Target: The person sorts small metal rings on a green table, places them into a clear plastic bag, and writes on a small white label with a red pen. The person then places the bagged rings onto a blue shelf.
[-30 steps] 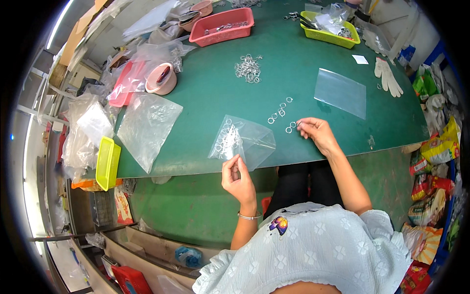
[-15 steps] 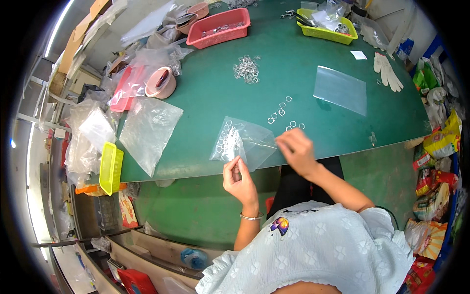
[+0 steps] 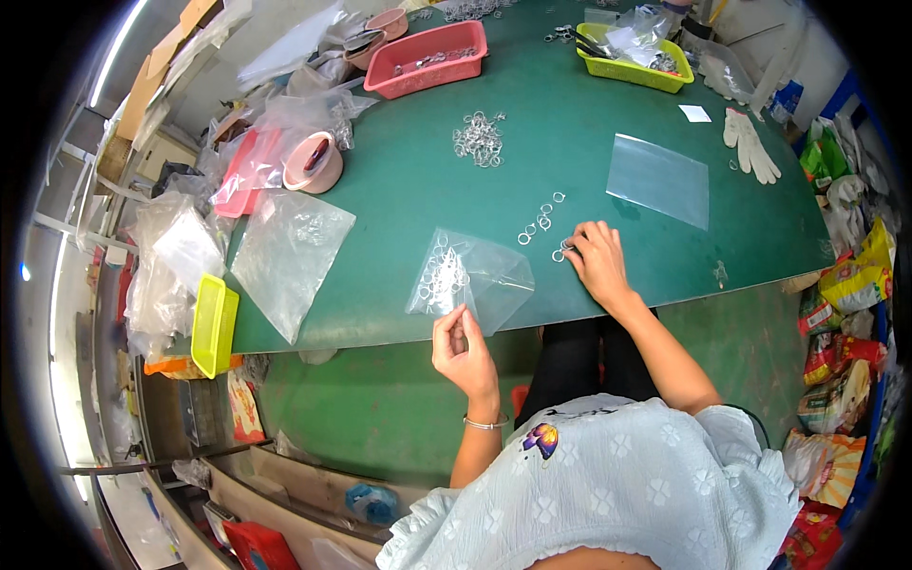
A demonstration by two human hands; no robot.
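The left hand [image 3: 465, 357] pinches a clear bag [image 3: 502, 275]. A silver ring [image 3: 559, 256] lies just left of the nearer right hand [image 3: 602, 266], whose grip one cannot tell.

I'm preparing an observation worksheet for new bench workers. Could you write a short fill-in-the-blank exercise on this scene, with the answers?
1. The left hand pinches the edge of a clear plastic ____ with small metal rings inside.
2. The right hand is at loose rings on the ____-coloured tabletop.
3. The loose metal pile lies to the ____ (left or right) of the flat clear sheet.
4. A white, fingered ____ lies near the tabletop's right edge.

Missing words: bag; green; left; glove.
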